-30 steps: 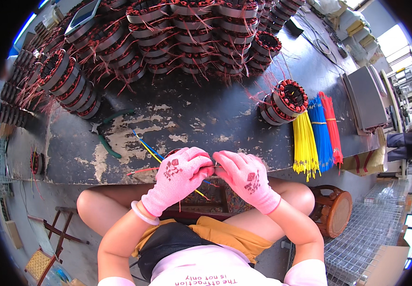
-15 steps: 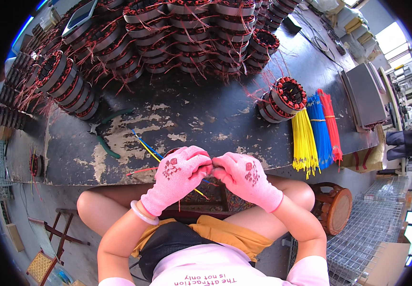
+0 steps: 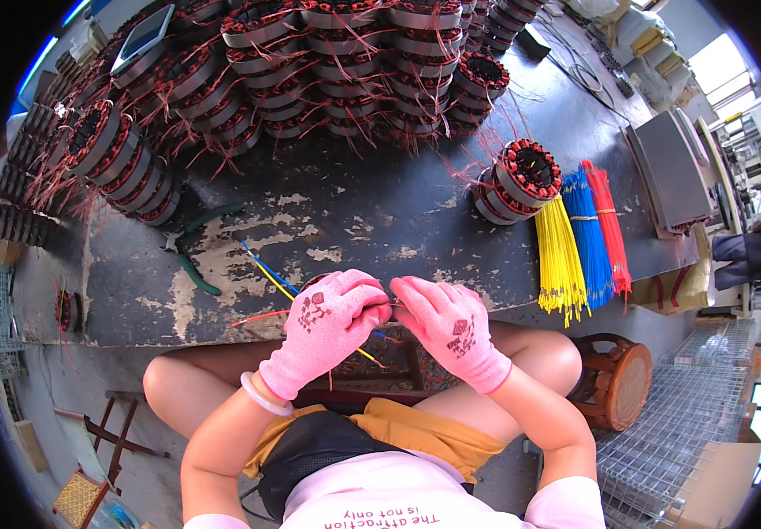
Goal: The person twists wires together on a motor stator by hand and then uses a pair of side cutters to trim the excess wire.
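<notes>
Pink gloves swallow the fine work!
Between left hand (image 3: 332,319) and right hand (image 3: 446,324) a thin strand (image 3: 396,305) shows, too small to identify, its ends buried. Yellow wire (image 3: 273,279) and blue wire (image 3: 284,281) vanish under the left glove; up top, stator stacks (image 3: 341,69) run off the edge, and far right, a person (image 3: 733,249) is chopped by the dark rim!

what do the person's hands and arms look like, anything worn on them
The left hand and right hand wear pink gloves with a dark red print on the back. A pale bangle circles the left wrist. Forearms are bare below short, pale sleeves.
</notes>
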A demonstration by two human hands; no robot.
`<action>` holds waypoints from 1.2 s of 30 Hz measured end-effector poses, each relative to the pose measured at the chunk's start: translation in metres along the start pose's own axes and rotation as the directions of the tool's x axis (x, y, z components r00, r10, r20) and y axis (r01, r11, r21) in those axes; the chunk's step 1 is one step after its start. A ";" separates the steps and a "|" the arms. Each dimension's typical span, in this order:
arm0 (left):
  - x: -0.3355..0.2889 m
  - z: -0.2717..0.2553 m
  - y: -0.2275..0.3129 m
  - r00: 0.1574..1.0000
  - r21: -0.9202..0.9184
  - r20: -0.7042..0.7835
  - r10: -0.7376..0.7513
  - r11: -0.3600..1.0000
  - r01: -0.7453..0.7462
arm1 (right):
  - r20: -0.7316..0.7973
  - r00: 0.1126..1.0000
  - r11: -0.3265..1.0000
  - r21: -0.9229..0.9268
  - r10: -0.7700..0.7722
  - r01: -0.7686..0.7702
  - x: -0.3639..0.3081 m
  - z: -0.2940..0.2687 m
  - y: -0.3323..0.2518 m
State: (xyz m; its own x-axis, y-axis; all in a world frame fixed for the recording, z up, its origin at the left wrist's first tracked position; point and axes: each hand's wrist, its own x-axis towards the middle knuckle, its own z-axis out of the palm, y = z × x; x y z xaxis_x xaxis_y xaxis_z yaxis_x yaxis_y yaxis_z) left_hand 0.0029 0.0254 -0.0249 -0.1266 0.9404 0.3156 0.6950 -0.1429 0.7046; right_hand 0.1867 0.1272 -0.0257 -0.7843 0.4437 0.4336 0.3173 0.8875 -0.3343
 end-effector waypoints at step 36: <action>0.001 -0.005 -0.002 0.999 0.047 0.024 0.041 0.998 -0.042 | 0.053 0.988 0.986 -0.075 -0.148 0.151 -0.002 0.005 0.011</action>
State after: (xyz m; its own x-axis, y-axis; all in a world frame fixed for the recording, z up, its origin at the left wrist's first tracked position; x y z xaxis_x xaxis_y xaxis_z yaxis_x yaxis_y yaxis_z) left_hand -0.0023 0.0246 -0.0230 -0.0806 0.9409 0.3288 0.7322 -0.1680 0.6601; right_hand 0.1889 0.1353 -0.0338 -0.8495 0.3007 0.4335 0.2343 0.9512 -0.2008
